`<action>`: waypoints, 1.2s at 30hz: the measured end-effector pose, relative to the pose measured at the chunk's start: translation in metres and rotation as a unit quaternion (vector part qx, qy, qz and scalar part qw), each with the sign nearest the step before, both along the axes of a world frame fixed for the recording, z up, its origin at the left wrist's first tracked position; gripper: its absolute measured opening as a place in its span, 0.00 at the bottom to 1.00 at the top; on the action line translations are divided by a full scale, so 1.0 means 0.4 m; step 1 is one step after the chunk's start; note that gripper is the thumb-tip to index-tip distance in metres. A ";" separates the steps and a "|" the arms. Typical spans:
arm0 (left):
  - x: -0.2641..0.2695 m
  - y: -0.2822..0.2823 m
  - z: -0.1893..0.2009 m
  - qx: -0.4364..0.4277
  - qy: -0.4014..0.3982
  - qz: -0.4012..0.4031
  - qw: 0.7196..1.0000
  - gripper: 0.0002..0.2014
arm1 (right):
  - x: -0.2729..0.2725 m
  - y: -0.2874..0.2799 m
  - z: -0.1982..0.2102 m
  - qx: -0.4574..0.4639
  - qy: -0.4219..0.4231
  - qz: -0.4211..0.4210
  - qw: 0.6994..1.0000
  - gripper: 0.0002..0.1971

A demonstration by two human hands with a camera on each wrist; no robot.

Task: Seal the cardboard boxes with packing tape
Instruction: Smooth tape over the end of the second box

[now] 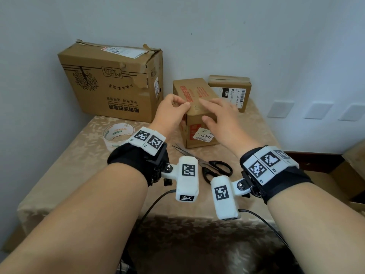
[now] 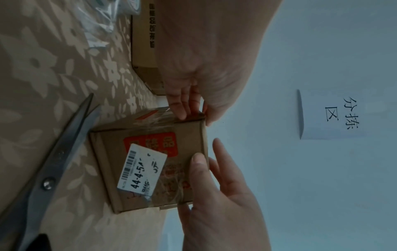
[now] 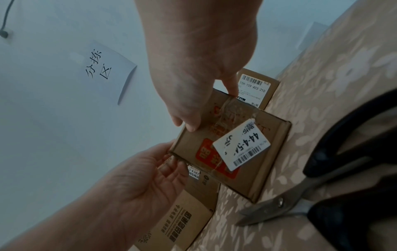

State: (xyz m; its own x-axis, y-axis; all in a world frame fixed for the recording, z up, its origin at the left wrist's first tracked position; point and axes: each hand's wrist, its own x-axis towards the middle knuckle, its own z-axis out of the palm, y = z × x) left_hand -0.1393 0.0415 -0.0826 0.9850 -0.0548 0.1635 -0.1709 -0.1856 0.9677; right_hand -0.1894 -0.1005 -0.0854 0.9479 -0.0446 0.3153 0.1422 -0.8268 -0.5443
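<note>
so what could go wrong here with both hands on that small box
The left hand pinches something at the small box's top corner, likely clear tape; it could fold and stick to itself. The right hand only rests on the box, so a pull might slide it. The open scissors lie just under the wrists, blades easy to brush.
</note>
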 end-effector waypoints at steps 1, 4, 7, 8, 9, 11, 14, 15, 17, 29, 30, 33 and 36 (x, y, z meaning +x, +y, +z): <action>0.001 0.000 0.001 0.004 -0.001 -0.002 1.000 0.06 | -0.002 0.000 0.001 -0.003 0.003 0.003 1.000 0.21; 0.003 -0.001 0.005 0.022 0.002 -0.011 1.000 0.08 | -0.006 -0.003 0.008 -0.007 0.007 0.004 1.000 0.18; 0.008 0.004 0.007 0.049 0.005 -0.012 0.999 0.08 | -0.007 -0.004 0.010 -0.001 0.006 -0.003 1.000 0.17; 0.010 0.005 0.008 0.056 0.005 -0.012 0.998 0.08 | -0.006 -0.003 0.009 0.004 0.004 -0.006 1.000 0.17; 0.012 0.006 0.008 0.062 0.004 -0.012 0.998 0.08 | -0.005 -0.003 0.006 0.008 0.003 -0.006 1.000 0.17; 0.014 0.007 0.009 0.076 0.000 -0.013 0.997 0.08 | -0.001 -0.002 -0.002 0.005 0.002 -0.008 1.000 0.17; 0.015 0.007 0.009 0.087 -0.009 -0.010 0.996 0.09 | 0.007 -0.001 -0.011 -0.046 -0.005 -0.012 0.999 0.17; 0.015 0.007 0.008 0.089 -0.011 -0.008 0.996 0.09 | 0.007 0.001 -0.012 -0.063 -0.006 -0.013 0.998 0.18; 0.009 0.006 0.005 0.075 -0.019 -0.007 0.997 0.06 | 0.005 0.008 -0.011 -0.112 -0.015 -0.008 0.994 0.20; -0.025 0.037 0.006 0.320 -0.173 -0.036 0.931 0.15 | 0.003 0.013 0.005 -0.157 -0.019 -0.031 0.987 0.21; -0.027 0.035 0.011 0.341 -0.169 -0.044 0.924 0.16 | 0.003 0.014 0.002 -0.165 -0.020 -0.029 0.986 0.21; -0.035 0.039 0.024 0.338 -0.156 -0.051 0.927 0.19 | -0.001 0.017 0.005 -0.189 -0.017 -0.029 0.981 0.21; -0.048 0.068 0.044 0.286 -0.139 -0.018 0.948 0.21 | -0.002 0.024 0.015 -0.212 -0.003 -0.035 0.977 0.24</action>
